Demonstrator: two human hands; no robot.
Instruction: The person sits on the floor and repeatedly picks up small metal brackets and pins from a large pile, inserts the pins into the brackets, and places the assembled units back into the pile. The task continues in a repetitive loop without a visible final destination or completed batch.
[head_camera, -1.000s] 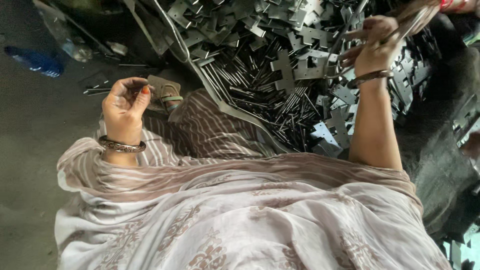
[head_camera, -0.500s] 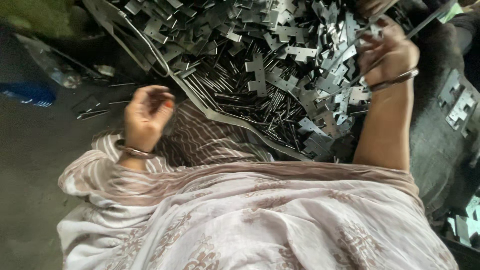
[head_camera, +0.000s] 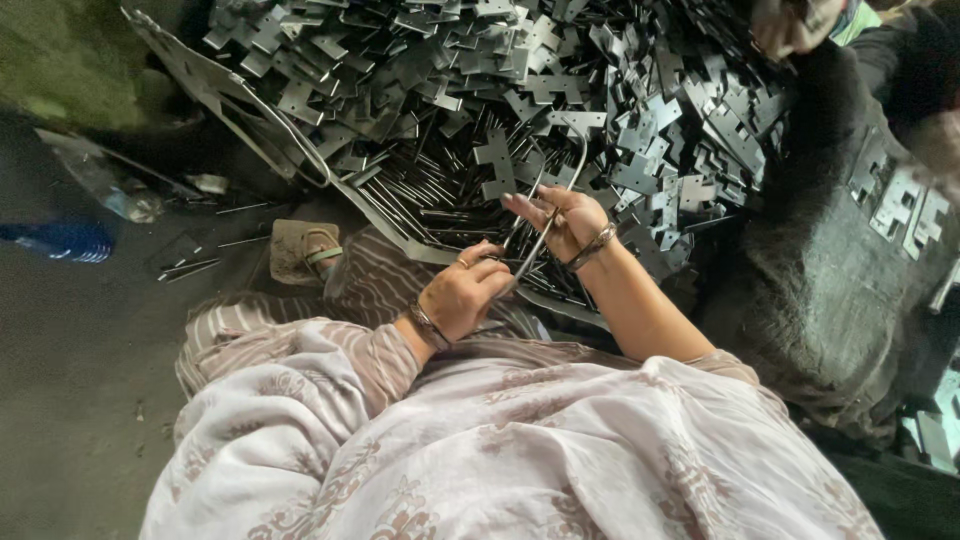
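Left hand (head_camera: 462, 295) closed on lower end of bent wire (head_camera: 545, 215); right hand (head_camera: 560, 222) pinching same wire higher up, just over heap of stamped metal plates (head_camera: 520, 90). Risk: sharp plate edges nicking fingers, wire springing free. Clear plastic bag (head_camera: 100, 180) and blue bottle (head_camera: 62, 242) on floor, left.

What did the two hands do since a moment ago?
The left hand and right hand, far apart before, came together in front of the person. Both now hold a bent wire loop that neither clearly held earlier. The pile of flat metal pieces stays where it was.
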